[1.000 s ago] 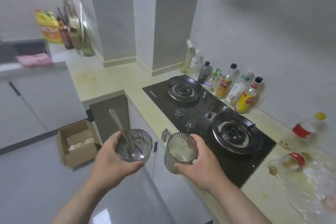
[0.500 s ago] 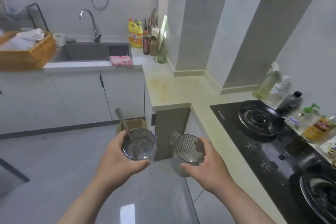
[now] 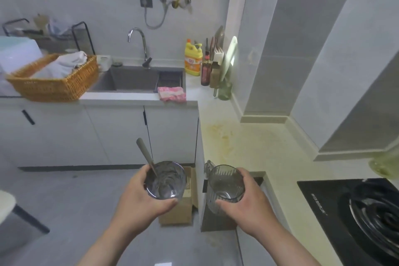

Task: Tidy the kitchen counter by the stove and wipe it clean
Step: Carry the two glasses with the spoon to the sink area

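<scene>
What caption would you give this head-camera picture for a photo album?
Left hand holds a glass with a spoon, right hand a ribbed cup, facing the sink.

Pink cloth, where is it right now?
Head view, upper centre: the pink cloth lies on the counter edge at the front right corner of the sink, below and left of the yellow detergent bottle.

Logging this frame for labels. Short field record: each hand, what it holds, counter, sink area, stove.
left hand: grips glass, spoon standing inside
right hand: grips ribbed cup, looks empty
counter: yellowish stains near the corner
sink: pink cloth on its front edge
stove: at right, partly in view
</scene>
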### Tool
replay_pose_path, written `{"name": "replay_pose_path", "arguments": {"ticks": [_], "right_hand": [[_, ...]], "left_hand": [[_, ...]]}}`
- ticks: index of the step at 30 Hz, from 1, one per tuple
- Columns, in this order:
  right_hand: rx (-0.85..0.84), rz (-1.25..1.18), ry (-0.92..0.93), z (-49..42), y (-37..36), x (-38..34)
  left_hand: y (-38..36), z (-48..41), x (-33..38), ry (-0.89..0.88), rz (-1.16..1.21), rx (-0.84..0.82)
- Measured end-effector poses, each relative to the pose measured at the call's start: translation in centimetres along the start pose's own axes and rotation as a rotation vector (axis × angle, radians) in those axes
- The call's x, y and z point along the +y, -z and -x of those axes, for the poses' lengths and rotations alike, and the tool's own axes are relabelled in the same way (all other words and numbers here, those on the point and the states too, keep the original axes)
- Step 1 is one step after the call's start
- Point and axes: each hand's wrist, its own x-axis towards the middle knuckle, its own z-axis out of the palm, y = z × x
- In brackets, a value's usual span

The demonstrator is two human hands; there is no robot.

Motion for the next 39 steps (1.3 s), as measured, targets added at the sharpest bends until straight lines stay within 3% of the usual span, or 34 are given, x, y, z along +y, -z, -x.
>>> {"name": "replay_pose_path", "arguments": {"ticks": [13, 28, 39], "right_hand": [[0.060, 0.048, 0.046, -15.0, -1.3, -3.5], [0.300, 0.019, -0.167, -30.7, -8.4, -11.7], [0.396, -0.001, -0.328, -36.2, -8.6, -11.3]], "left_hand": [[0.8, -15.5, -0.4, 0.005, 0.030, 0.024], [5.9, -41.5, -5.0, -0.051, 0.044, -0.287], [1.0, -51.2, -6.2, -0.086, 0.048, -0.493]]}}
